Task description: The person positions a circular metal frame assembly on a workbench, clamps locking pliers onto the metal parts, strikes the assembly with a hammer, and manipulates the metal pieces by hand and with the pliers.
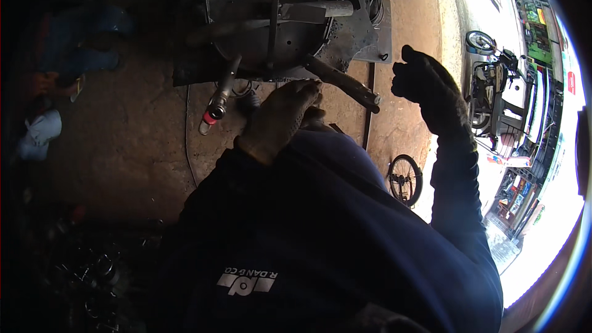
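Hammer (345, 83) lies slanted against the lower rim of a round, blackened metal drum (277, 18) on a dirt workshop floor (123, 142), its wooden handle pointing toward the right. The gloved left hand (280, 120) rests just beside the handle with fingers curled loosely; whether it grips anything cannot be told. The gloved right hand (428, 86) is raised clear, half-open and empty. A red-tipped torch (219, 102) hangs near the drum; a motorcycle (493, 80) stands outside in sunlight.
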Demonstrator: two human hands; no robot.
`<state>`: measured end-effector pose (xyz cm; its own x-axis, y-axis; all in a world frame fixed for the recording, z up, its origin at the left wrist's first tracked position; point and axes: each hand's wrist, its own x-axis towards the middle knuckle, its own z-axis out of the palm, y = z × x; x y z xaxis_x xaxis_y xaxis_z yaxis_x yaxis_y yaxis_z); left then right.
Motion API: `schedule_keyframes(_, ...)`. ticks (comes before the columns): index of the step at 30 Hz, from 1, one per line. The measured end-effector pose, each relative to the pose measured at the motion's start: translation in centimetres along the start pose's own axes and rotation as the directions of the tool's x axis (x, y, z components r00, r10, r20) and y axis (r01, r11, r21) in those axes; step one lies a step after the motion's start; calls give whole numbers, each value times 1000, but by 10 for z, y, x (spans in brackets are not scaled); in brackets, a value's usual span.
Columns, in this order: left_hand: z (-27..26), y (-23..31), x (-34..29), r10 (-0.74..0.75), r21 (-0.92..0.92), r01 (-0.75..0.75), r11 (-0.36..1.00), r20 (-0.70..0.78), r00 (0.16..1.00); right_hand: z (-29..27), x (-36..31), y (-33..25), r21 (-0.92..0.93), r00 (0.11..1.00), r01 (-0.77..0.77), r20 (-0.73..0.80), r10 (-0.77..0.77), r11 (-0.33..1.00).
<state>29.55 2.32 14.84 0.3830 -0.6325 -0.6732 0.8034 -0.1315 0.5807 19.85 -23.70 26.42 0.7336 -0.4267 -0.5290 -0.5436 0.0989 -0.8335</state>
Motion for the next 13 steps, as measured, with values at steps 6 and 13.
schedule_keyframes(6, -5, -21, -5, 856, 963, -215, 159, -26, 516, -64, -17, 153, -43, 997, -72, -11, 72, 996)
schedule_keyframes(13, -33, -25, 52, 751, 822, 321, -470, 182, 634, -165, -41, 360, 61, 925, -381, 14, 381, 923)
